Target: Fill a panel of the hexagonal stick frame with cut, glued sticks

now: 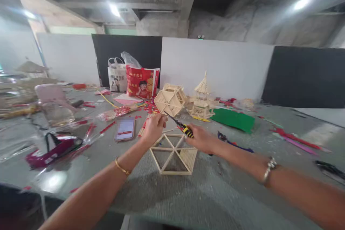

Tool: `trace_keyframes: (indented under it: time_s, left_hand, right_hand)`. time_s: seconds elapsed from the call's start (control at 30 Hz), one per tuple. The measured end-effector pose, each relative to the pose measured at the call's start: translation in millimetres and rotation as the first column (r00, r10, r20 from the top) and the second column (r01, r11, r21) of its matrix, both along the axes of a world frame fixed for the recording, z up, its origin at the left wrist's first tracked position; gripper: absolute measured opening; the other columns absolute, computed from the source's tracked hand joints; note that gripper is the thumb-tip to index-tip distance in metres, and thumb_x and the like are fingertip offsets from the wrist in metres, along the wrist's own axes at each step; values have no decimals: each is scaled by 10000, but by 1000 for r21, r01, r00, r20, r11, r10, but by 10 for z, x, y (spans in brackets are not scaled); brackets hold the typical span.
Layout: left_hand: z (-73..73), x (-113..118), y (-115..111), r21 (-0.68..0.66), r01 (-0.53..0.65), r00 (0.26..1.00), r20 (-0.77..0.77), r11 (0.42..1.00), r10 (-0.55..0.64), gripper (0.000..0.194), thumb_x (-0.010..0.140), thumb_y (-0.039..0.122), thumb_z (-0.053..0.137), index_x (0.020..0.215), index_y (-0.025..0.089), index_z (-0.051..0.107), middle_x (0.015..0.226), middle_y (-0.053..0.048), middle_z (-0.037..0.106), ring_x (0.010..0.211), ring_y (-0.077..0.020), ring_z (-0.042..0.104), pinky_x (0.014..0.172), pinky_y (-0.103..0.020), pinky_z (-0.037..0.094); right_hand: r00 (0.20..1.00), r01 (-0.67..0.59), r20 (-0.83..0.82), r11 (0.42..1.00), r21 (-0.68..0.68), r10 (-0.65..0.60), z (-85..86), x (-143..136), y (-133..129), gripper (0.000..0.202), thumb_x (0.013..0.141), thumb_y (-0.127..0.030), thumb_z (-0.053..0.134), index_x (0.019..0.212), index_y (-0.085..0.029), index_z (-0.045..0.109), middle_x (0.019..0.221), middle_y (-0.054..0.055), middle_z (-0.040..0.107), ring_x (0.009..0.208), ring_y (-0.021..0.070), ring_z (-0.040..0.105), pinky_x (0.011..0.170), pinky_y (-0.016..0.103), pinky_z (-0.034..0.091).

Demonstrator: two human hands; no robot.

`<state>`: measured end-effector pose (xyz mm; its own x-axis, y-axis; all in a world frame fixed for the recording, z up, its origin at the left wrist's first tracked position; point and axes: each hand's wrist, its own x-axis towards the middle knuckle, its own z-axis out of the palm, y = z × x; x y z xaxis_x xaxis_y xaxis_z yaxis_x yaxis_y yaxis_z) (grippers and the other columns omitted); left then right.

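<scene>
Frame (174, 148), hexagonal, quantity 1, lies on the table (188, 197) beneath the 2 hands; 1 section carries parallel sticks (189, 157). Right hand (201, 138): grip grasps 1 yellow-and-black tool (188, 131). Left hand (155, 127): fingers curled; cannot tell whether the grip contains anything. Beyond: 1 pagoda model (202, 96), 1 hexagonal assembly (168, 103), 1 red bag (137, 82).
</scene>
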<state>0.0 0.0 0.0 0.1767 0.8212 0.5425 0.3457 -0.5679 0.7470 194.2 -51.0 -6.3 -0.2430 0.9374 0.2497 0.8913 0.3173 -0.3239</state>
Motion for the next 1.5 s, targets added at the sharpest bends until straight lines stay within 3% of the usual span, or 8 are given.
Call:
trace_keyframes:
  time_s: [0.27,0.5,0.67,0.77,0.9,1.07,1.2,1.5]
  left_hand:
    - [-43,-1,51,-135,162,986,66,978,-154,273,772,283,501,527,165,470,440,57,411,413,-60,338,441,-196,242]
    - [-105,39,168,-326,230,943,308,917,-127,318,773,370,556,572,169,414,473,68,376,352,-24,254,373,-171,178]
    - [-16,-20,105,-329,349,898,385,878,-212,262,726,363,612,655,152,473,585,26,501,439,-38,410,426,-167,303]
    - [-26,2,57,-362,399,910,269,842,-316,202,676,306,656,673,132,555,622,-11,593,507,-68,503,503,-191,380]
    - [-68,66,-30,-310,364,892,-154,878,-424,154,703,299,627,695,145,637,635,0,638,585,-87,534,583,-204,403]
    - [-78,166,-245,-327,406,642,-562,853,-521,156,728,285,606,761,171,706,615,27,633,583,-83,510,562,-197,349]
    - [-110,235,-359,-393,450,528,-608,802,-593,166,740,284,612,790,163,714,646,19,660,579,-82,540,559,-196,351]
    - [-190,280,-380,-447,463,502,-579,765,-642,93,709,200,648,755,168,722,624,23,674,586,-83,568,567,-195,348]
  right_hand:
    - [999,-5,53,1000,31,4,-19,61,-91,134,752,-251,487,873,-196,510,810,40,627,750,189,570,642,269,383]
    - [965,197,167,979,44,-202,-57,209,283,215,782,-257,468,899,-152,614,874,113,671,791,224,599,629,278,390]
    - [914,309,278,951,-3,-296,-74,391,543,393,773,-445,545,940,-108,659,927,182,679,810,279,627,630,316,424]
    - [902,312,332,948,-60,-276,-185,440,687,528,718,-617,573,913,-140,687,953,168,687,836,283,633,663,320,444]
    - [879,354,371,931,-87,-299,-352,484,887,654,727,-721,483,964,-149,692,1028,183,674,933,309,614,751,357,453]
    - [861,375,394,925,-64,-322,-368,567,958,607,808,-623,453,1028,-100,671,1157,224,610,1062,339,556,846,395,424]
    - [872,321,386,947,13,-301,-225,582,718,550,843,-533,435,1122,-93,610,1203,211,576,1123,330,506,894,413,394]
    - [944,87,308,989,117,-119,-217,557,-38,477,860,-504,407,1063,-142,640,1044,157,635,998,298,575,820,431,450]
